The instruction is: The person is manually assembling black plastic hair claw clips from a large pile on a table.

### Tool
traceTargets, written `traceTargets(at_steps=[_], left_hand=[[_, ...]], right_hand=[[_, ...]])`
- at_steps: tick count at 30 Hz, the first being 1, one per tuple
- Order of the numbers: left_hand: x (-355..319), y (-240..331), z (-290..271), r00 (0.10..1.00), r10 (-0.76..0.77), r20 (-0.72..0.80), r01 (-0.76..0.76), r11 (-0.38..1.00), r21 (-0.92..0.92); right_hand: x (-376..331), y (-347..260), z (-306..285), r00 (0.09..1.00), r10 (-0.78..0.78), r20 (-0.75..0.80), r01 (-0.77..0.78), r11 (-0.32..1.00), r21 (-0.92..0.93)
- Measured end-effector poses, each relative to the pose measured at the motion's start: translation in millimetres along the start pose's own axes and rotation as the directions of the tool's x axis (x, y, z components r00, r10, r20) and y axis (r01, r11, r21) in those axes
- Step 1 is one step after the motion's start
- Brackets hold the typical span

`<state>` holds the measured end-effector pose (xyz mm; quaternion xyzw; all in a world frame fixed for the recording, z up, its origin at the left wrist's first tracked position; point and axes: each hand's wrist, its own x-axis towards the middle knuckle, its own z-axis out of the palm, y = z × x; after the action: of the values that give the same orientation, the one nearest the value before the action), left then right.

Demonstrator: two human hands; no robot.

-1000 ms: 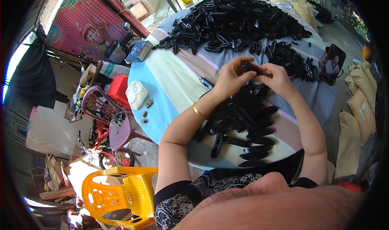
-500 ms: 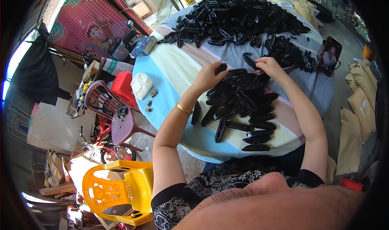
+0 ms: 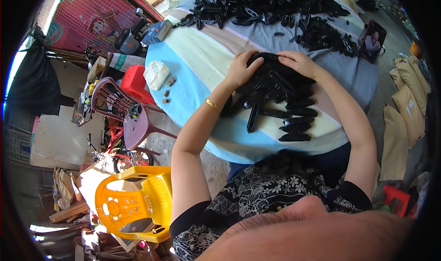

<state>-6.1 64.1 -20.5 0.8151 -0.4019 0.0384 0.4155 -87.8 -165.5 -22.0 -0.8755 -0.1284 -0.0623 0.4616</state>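
Observation:
My left hand (image 3: 241, 70) and my right hand (image 3: 301, 64) meet at the far edge of a near heap of long, narrow black plastic clips (image 3: 280, 84). Both are closed round black clips (image 3: 267, 56) that span the gap between them, thumbs pointing inward. How many clips they grip is hidden by the fingers and the dark heap. Closer to me, one clip (image 3: 253, 117) lies lengthwise, pointing my way. To its right, several more sit in a rough column, the nearest clip (image 3: 295, 137) lying crosswise.
A large mound of black parts (image 3: 266, 6) covers the far side of the cloth-covered table (image 3: 183, 84), with a smaller pile (image 3: 324, 38) at right. A phone (image 3: 372, 40) stands at the right edge. A white bag (image 3: 156, 75) and a blue box (image 3: 157, 32) are at left; a yellow chair (image 3: 156, 203) stands beside me.
My hands have come together over the heap's far edge; before, they were apart, each with a clip. The view has shifted, so the table sits higher.

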Motion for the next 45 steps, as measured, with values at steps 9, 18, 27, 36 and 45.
traceTargets(at_steps=[9,18,27,36,45], left_hand=[[-33,59,37,0.995,-0.103,0.009,0.103,0.994,-0.033],[-68,123,55,0.998,-0.059,0.021,0.061,0.989,-0.134],[-120,165,60,0.978,0.142,-0.153,-0.165,0.975,-0.147],[-156,170,51,0.898,0.441,0.011,-0.385,0.797,-0.465],[-78,135,73,0.924,0.377,0.062,-0.381,0.921,0.083]], right_hand=[[-81,-36,0,0.985,-0.083,-0.149,0.068,0.993,-0.101],[-153,-72,10,0.938,-0.15,-0.312,0.084,0.973,-0.215],[-206,-97,31,0.903,-0.264,-0.339,0.132,0.921,-0.366],[-235,-113,46,0.915,-0.199,-0.352,0.032,0.904,-0.426],[-251,-111,67,0.931,-0.067,-0.359,-0.078,0.924,-0.374]])
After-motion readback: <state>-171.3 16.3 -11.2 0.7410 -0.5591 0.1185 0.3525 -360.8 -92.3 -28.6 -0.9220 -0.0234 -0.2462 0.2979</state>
